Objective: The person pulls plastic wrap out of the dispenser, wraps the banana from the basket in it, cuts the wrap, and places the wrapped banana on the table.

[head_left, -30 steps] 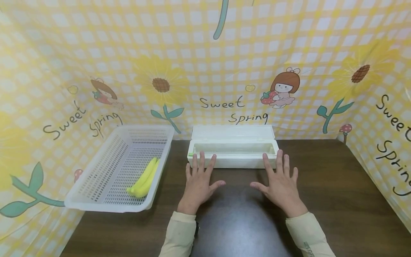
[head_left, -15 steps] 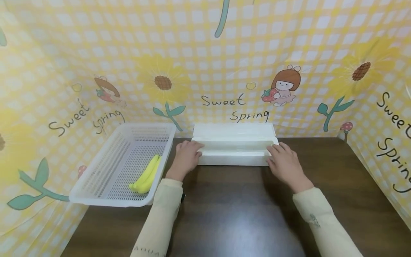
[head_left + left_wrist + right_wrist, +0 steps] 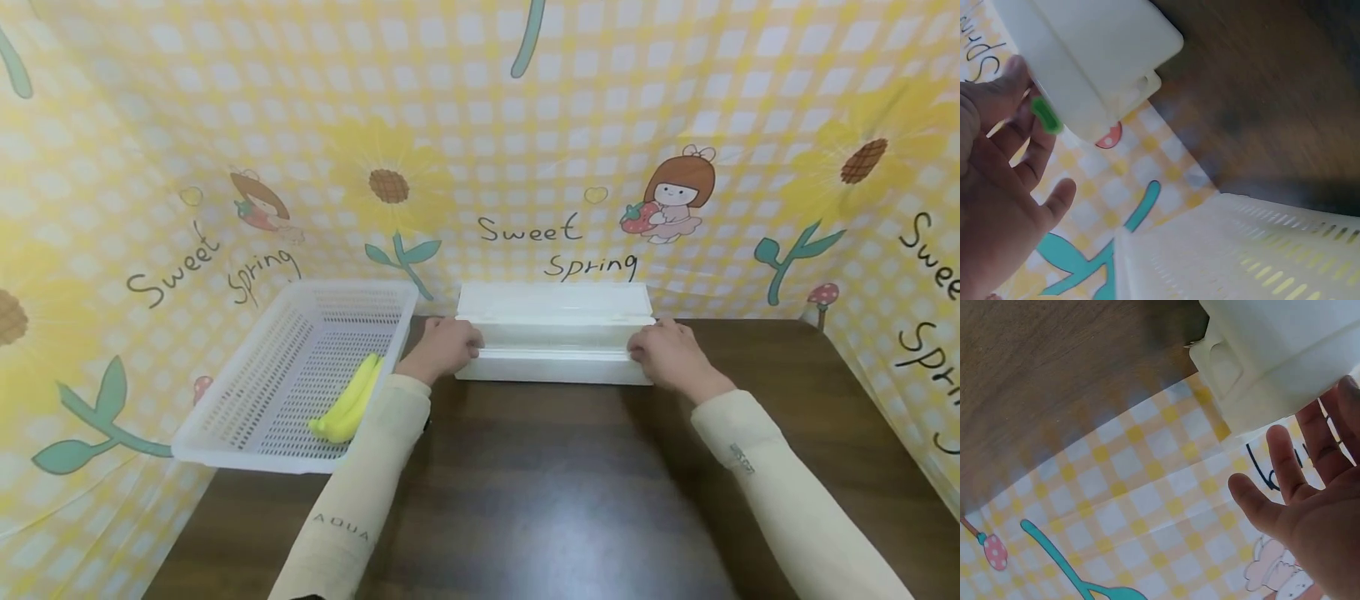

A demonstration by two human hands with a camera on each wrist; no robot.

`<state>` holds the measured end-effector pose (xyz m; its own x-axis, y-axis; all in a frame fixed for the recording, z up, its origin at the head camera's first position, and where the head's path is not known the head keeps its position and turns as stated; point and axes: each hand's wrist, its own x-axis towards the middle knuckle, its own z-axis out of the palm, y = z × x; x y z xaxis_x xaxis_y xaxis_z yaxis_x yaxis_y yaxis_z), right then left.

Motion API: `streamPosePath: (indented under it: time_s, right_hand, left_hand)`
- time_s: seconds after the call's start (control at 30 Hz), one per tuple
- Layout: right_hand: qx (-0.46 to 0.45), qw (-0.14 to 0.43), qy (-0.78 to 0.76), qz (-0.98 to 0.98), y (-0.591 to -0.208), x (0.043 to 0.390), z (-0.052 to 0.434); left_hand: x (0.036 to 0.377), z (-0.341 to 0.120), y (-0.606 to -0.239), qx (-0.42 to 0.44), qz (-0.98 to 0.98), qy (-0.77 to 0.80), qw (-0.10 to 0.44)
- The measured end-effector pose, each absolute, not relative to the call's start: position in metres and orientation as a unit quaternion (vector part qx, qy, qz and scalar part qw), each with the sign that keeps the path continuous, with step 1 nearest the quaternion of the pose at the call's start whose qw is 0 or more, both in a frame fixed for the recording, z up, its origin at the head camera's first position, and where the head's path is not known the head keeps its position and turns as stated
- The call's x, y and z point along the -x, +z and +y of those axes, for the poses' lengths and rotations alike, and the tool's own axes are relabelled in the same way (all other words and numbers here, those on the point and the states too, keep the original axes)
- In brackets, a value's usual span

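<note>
Left hand (image 3: 448, 343) and right hand (image 3: 669, 354) have shifted outward, fingers pinching a long white plastic box (image 3: 555, 369). Its length runs between them.

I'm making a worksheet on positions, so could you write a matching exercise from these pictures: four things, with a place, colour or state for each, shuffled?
1. bananas
2. basket
3. white box
4. table

A. open, between left hand and right hand
B. dark brown
C. inside the basket
D. perforated, left of the white box

Pairs: 1-C; 2-D; 3-A; 4-B
</note>
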<state>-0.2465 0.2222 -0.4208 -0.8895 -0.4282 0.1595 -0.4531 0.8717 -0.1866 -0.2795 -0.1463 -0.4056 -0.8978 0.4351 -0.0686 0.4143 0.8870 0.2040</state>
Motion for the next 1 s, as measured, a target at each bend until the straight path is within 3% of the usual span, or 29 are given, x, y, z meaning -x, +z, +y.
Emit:
streamPosePath:
  time_s: [0.4, 0.6, 1.0]
  right_hand:
    - [-0.215, 0.027, 0.182, -0.959, -0.417, 0.261, 0.232]
    - [-0.212, 0.023, 0.189, -0.959, -0.417, 0.265, 0.233]
    - [-0.191, 0.077, 0.144, -0.968, -0.422, 0.278, 0.223]
  left_hand:
    - [0.303, -0.152, -0.404, -0.205, 0.959, 0.164, 0.106]
    - [0.309, -0.15, -0.413, -0.197, 0.96, 0.184, 0.08]
    - [0.315, -0.142, -0.42, -0.199, 0.968, 0.155, 0.001]
